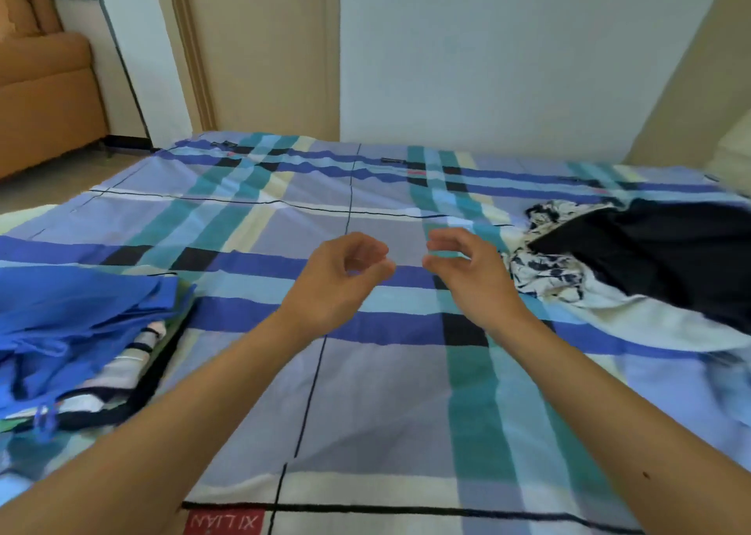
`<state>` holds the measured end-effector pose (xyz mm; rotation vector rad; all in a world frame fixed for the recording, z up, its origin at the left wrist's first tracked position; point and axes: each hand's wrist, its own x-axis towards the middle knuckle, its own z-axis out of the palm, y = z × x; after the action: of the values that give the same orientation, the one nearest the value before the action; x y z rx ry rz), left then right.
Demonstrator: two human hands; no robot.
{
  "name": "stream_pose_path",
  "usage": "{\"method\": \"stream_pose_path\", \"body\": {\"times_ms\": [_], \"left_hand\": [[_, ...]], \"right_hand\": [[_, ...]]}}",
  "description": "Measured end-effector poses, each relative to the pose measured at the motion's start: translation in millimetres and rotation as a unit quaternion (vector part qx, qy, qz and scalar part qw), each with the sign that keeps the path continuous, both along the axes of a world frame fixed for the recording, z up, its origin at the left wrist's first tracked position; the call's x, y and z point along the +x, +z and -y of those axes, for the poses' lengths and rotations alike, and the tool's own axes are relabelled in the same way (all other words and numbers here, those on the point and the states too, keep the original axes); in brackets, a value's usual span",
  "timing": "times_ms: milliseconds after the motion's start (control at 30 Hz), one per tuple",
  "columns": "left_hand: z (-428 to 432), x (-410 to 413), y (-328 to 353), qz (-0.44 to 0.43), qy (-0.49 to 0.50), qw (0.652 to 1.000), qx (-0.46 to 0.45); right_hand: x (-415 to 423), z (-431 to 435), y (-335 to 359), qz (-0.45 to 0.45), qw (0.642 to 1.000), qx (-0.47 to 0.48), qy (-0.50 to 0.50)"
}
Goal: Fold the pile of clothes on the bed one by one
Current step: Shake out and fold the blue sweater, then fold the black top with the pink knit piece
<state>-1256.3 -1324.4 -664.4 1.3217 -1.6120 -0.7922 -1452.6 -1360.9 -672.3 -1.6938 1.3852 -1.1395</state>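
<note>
Two bare arms reach out over the bed [365, 392], which has a sheet with blue, green and black stripes. The left hand [341, 278] and the right hand [467, 274] are close together above it, with fingers loosely bent and nothing in them. A blue cloth [81, 315] lies on a small stack of clothes [122, 355] on the left, and a black cloth [658, 250] lies on the right, touching a white cloth with dark blue marks [544, 270].
</note>
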Motion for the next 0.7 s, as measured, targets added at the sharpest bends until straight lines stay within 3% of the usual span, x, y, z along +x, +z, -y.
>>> {"method": "stream_pose_path", "body": {"times_ms": [167,367,533,600,700], "left_hand": [[-14,-45,-42,0.005,-0.064,0.997,0.038],[-10,-49,-55,0.019,-0.100,0.994,0.044],[-1,-44,-58,0.029,-0.112,0.992,0.046],[2,-43,-59,0.045,-0.112,0.992,0.039],[2,-45,-60,0.055,-0.121,0.991,0.026]], "right_hand": [[-92,-1,-36,0.009,0.996,0.013,-0.091],[-170,16,-62,-0.046,0.979,0.002,-0.198],[-214,40,-71,-0.236,0.918,-0.042,-0.315],[-233,52,-73,-0.329,0.882,0.008,-0.337],[-254,65,-74,-0.375,0.861,0.134,-0.317]]}}
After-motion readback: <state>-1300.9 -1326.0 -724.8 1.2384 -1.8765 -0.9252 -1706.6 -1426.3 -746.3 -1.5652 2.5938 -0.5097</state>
